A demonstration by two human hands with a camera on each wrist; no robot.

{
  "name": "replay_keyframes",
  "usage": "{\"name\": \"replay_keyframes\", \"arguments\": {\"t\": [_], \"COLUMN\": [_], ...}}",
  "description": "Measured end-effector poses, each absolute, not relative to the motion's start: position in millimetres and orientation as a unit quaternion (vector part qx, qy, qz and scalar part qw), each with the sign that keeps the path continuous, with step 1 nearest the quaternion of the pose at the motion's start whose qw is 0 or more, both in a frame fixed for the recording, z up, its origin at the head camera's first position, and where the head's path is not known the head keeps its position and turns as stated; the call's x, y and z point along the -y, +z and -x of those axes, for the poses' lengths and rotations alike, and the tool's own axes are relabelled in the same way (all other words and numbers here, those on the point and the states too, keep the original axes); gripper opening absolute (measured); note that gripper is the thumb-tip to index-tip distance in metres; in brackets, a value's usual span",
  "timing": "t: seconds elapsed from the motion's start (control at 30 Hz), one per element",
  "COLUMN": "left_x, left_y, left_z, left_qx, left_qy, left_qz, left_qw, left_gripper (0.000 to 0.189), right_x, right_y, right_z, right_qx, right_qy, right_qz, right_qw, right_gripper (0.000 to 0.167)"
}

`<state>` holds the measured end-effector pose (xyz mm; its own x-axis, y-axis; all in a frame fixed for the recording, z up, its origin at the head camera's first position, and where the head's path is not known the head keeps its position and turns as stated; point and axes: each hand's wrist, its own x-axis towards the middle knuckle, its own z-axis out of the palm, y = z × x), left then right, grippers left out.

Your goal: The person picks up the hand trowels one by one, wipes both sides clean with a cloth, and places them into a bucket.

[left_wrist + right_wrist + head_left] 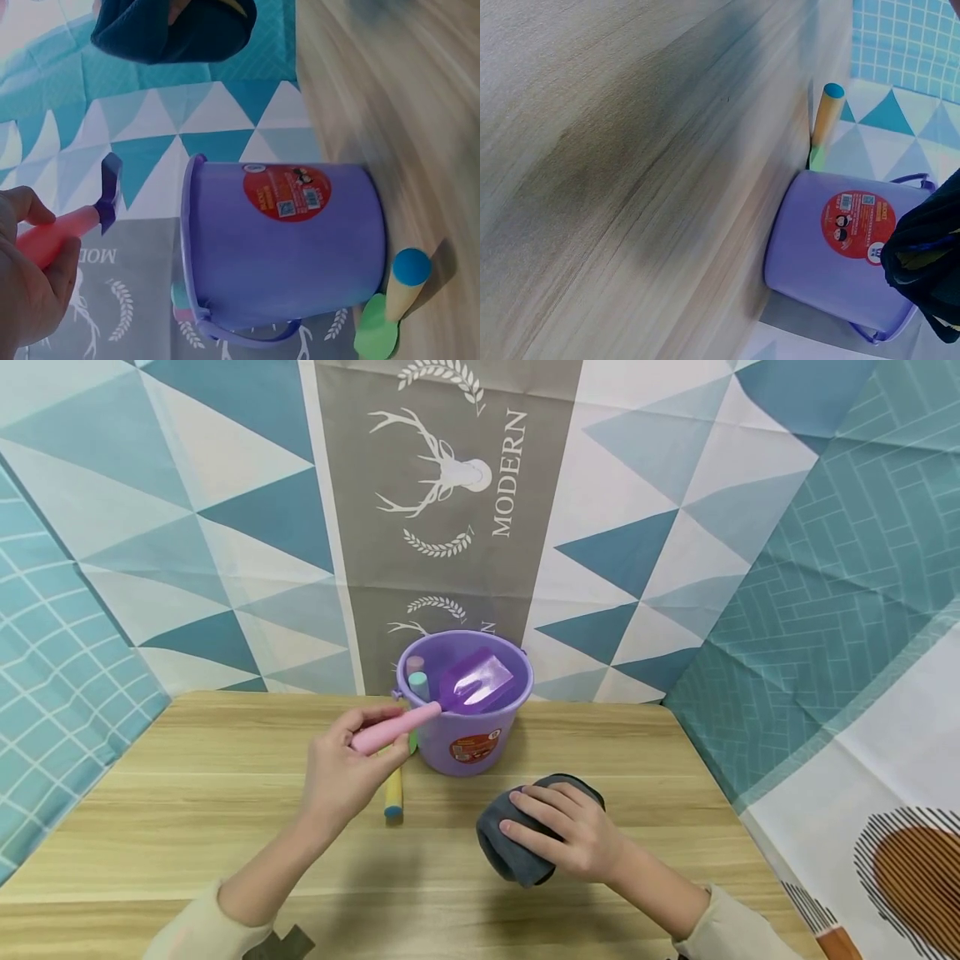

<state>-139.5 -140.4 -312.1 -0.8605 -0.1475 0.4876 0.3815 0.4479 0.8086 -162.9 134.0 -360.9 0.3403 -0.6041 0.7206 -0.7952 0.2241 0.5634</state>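
Nearest to the left wrist camera is the left hand (341, 772). Its fingers and thumb pinch the pink handle of a small shovel (397, 727). The purple blade goes forward from these fingers and is above the mouth of a purple bucket (437, 745); the left wrist view shows a gap between the blade and the rim.

To the right of the left fingers, and lower, is the right hand (573, 833). Its fingers lie bent over a dark grey cloth (510, 852) and grip it; the thumb is hidden in the head view. The cloth is folded in a thick bundle, and it is held above the table (637, 760).

Just beyond the left fingertips, inside the bucket, 2 round ends show: a pinkish end (415, 666) and a mint end (419, 686). They are near the rim on the left side. Below the left fingers, on the table, is a yellow handle (393, 792) with a blue tip. A green piece (377, 330) lies against it, beside the bucket; I cannot tell if these 2 make 1 tool.

The bucket stands upright, ahead of the left fingers and farther than the right fingers. Its front carries a red label (286, 192). Farthest from the fingers is a patterned wall cover (450, 568) with white deer heads.
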Motion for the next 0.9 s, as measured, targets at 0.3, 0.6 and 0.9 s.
{"name": "replay_keyframes", "arguments": {"t": [0.3, 0.6, 0.9], "left_x": [139.8, 137.3, 135.6], "left_y": [-305.0, -303.0, -298.4], "left_z": [151.3, 164.7, 181.6], "left_qx": [0.805, 0.776, 0.754], "left_qy": [-0.518, -0.557, -0.590], "left_qz": [0.069, 0.101, 0.136], "left_qw": [0.281, 0.280, 0.256], "left_gripper": [0.026, 0.022, 0.028], "right_x": [-134.9, -136.3, -137.3], "right_y": [-362.4, -363.1, -362.2], "right_z": [163.6, 162.5, 160.4], "right_qx": [0.567, 0.571, 0.587], "right_qy": [0.090, 0.088, 0.078], "right_qz": [-0.614, -0.614, -0.616], "right_qw": [0.541, 0.537, 0.520], "right_gripper": [0.023, 0.022, 0.022]}}
